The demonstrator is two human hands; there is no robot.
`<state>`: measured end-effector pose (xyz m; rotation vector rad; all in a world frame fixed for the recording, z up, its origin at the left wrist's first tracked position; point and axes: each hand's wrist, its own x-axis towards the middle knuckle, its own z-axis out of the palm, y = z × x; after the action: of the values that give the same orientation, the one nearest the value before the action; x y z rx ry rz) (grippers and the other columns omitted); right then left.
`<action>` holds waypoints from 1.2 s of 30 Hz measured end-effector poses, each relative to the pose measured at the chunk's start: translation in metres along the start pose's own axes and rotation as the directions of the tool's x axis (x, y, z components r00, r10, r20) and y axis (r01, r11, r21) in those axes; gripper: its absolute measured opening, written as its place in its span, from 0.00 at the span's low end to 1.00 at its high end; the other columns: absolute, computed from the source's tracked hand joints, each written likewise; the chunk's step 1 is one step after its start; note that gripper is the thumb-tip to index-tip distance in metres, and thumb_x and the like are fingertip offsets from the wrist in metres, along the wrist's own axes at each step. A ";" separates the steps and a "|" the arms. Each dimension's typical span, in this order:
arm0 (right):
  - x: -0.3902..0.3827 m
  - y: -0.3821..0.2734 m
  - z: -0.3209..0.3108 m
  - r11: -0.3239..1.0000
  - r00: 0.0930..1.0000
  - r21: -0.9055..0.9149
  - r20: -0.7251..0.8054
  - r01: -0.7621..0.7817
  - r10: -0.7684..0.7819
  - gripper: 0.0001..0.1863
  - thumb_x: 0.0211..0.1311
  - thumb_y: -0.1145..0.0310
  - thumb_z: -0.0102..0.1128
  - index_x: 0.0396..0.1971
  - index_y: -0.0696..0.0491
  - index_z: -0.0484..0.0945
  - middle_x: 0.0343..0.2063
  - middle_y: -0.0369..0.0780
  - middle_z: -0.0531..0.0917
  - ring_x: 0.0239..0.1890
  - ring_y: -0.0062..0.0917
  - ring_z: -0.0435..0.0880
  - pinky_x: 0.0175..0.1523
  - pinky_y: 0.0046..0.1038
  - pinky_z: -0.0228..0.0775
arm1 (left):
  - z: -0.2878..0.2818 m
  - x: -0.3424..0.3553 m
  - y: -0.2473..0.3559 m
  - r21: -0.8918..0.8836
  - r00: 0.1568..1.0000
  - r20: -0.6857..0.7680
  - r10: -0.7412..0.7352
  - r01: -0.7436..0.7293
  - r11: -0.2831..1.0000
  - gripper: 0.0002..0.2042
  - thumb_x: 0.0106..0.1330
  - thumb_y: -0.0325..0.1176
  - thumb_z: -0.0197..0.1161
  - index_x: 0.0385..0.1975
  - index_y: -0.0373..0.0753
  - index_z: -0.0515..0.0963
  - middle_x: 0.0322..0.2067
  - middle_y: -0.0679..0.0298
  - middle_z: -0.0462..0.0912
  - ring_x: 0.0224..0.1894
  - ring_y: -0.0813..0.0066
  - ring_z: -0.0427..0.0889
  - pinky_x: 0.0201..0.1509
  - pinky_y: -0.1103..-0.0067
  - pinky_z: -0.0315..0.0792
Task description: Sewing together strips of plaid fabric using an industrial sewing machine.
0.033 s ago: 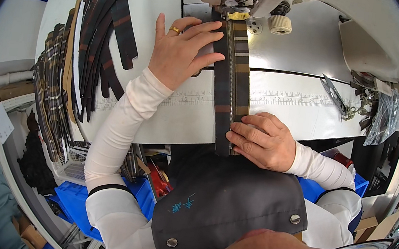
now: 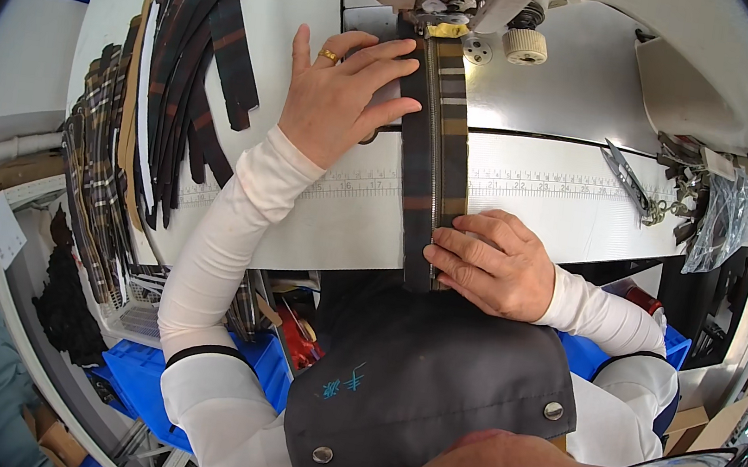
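Note:
A zipper strip (image 2: 426, 170) with dark cloth on its left and brown plaid cloth on its right runs from the sewing machine (image 2: 447, 18) toward me. Its far end lies under the machine's needle area, by a yellow piece (image 2: 447, 31). My left hand (image 2: 345, 90), wearing a gold ring, lies spread with fingertips on the strip's left edge, close to the machine. Near the table's front edge, my right hand (image 2: 501, 266) holds the strip's near end from the right side, fingers on top. The thumb is hidden.
Dark and plaid cloth strips (image 2: 175, 69) lie in piles on the left. Thread snips (image 2: 625, 178) rest at the right, near cloth scraps and a clear plastic bag (image 2: 722, 225). A printed ruler (image 2: 548, 186) crosses the white table. Blue bins (image 2: 149, 388) stand below.

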<state>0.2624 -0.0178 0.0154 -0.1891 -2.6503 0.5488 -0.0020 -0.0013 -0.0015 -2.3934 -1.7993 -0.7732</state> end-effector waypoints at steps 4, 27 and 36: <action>0.001 0.001 0.000 1.000 1.000 -0.012 -0.001 0.003 -0.003 0.21 0.40 0.69 0.69 0.40 0.53 0.81 0.43 0.37 0.78 0.45 0.31 0.75 0.47 0.32 0.71 | -0.001 0.000 -0.001 0.004 1.000 0.005 0.008 -0.008 1.000 0.20 0.54 0.46 0.65 0.47 0.52 0.77 0.51 0.77 0.77 0.53 0.72 0.71 0.63 0.50 0.43; -0.002 -0.003 0.000 0.998 1.000 -0.062 0.022 -0.004 0.005 0.23 0.39 0.67 0.68 0.42 0.52 0.79 0.45 0.38 0.77 0.47 0.31 0.74 0.48 0.33 0.71 | 0.001 -0.002 0.000 0.161 0.996 -0.051 0.073 -0.064 0.985 0.19 0.54 0.48 0.64 0.45 0.50 0.78 0.49 0.80 0.77 0.53 0.74 0.71 0.61 0.45 0.44; 0.001 0.002 0.002 0.999 1.000 -0.033 0.008 0.006 -0.005 0.22 0.40 0.68 0.68 0.41 0.52 0.80 0.44 0.38 0.78 0.45 0.31 0.75 0.48 0.32 0.71 | -0.003 0.003 -0.009 0.057 0.998 0.019 0.053 -0.054 0.997 0.21 0.52 0.48 0.66 0.46 0.50 0.78 0.51 0.79 0.77 0.56 0.73 0.69 0.64 0.47 0.40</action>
<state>0.2609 -0.0163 0.0137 -0.1899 -2.6684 0.5056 -0.0108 0.0038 -0.0002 -2.4090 -1.7307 -0.6875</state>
